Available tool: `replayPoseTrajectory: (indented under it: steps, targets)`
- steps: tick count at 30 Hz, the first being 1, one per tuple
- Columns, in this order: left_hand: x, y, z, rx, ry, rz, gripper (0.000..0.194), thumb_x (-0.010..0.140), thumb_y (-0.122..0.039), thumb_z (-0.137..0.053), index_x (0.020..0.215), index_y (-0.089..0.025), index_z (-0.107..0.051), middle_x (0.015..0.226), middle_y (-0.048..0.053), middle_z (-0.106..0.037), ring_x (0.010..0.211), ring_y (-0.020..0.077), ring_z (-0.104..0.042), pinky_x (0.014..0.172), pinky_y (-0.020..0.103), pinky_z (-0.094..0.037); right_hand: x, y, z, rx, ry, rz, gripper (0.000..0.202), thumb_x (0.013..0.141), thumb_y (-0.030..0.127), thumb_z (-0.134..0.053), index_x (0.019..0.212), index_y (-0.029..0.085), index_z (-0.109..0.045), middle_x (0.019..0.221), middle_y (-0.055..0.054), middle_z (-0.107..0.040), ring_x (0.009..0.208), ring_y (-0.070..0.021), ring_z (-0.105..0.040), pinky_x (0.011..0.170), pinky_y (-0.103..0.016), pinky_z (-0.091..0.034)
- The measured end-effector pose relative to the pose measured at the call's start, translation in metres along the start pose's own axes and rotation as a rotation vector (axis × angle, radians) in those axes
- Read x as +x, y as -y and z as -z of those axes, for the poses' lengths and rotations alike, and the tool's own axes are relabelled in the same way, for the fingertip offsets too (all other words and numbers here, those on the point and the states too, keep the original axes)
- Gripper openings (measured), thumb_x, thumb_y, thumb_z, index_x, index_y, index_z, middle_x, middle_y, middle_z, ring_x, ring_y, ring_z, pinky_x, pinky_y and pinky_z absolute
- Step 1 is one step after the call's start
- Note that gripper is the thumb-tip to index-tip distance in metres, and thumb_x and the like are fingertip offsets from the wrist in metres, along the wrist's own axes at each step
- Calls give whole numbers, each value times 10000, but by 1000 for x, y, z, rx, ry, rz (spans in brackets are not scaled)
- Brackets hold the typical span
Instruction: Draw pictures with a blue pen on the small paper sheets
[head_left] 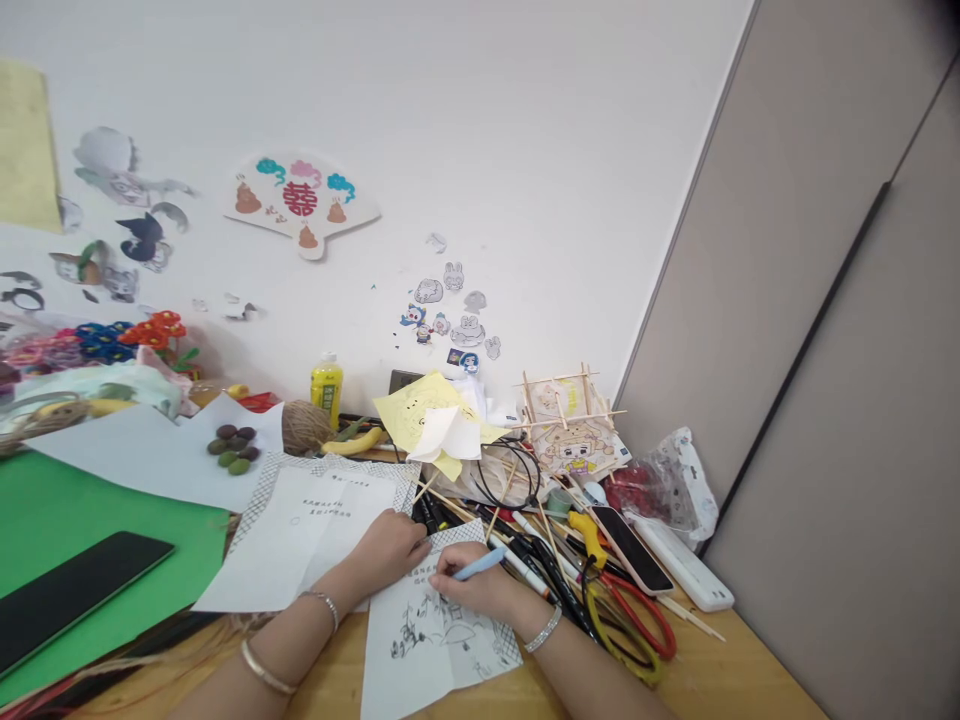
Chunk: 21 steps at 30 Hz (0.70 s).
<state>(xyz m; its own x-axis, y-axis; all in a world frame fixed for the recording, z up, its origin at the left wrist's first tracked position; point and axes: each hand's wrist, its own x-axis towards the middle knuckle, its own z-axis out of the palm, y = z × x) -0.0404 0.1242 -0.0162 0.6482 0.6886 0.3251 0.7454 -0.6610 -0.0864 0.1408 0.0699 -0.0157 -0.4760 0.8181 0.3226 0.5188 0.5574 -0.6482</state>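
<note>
My right hand (pixel 476 585) is closed around a light blue pen (pixel 482 563), its tip end hidden by the fingers. It rests on a white sheet (pixel 420 680) with handwriting, line drawings and a cross-hatched border. My left hand (pixel 390 548) lies with its fingers over that sheet's upper left edge, partly on a second sheet (pixel 300 530). Its fingers are stretched out flat, with nothing in them. The second sheet also carries handwriting and cross-hatched edges.
Pens, sticks and scissors (pixel 652 620) crowd the right side, near a phone (pixel 632 548) and a white box (pixel 682 565). Behind stand a yellow bottle (pixel 327 388), twine (pixel 306 427) and papers. A black tablet (pixel 75 595) lies on green card (pixel 52 500) at left.
</note>
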Motion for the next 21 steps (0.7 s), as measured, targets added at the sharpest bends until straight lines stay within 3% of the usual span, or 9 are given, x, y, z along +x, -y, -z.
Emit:
replayPoseTrajectory:
  steps: [13, 21]
  targets:
    - [0, -1, 1, 7, -10, -11, 337, 873, -296, -393, 620, -172, -577, 616, 48, -642, 592, 187, -592, 575, 278, -352, -1, -2, 0, 91, 21, -7, 139, 737, 159, -614, 607, 158, -566, 599, 41, -548, 586, -98, -502, 542, -182, -368]
    - [0, 1, -2, 5, -18, -5, 322, 858, -297, -410, 612, -174, -577, 612, 48, -643, 586, 186, -590, 574, 276, -352, -2, -1, 1, 173, 32, -99, 65, 719, 214, -650, 722, 166, -607, 689, 23, -592, 640, -122, -548, 534, -186, -389]
